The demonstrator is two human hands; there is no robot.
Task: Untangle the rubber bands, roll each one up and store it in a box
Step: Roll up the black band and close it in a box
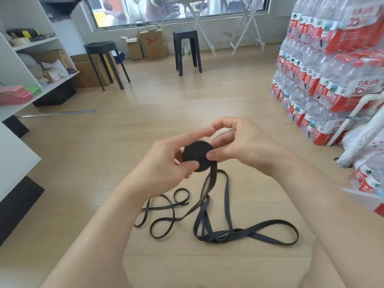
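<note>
Pinching is done by both: rolled band (197, 156) is held btwn left grip (164, 166) & right grip (243, 146), fingers curled round it. Loose tail (213, 173) is hung below grip, onto tangled bands (216, 236) on floor (207, 100).

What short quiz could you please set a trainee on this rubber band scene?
1. True or false: the left hand and the right hand both hold the rolled band.
2. The loose band lies on: A the floor; B a stool; C a shelf.
3. Fill in: the packs stacked on the right hold bottled ____.
Key: 1 true; 2 A; 3 water.
</note>
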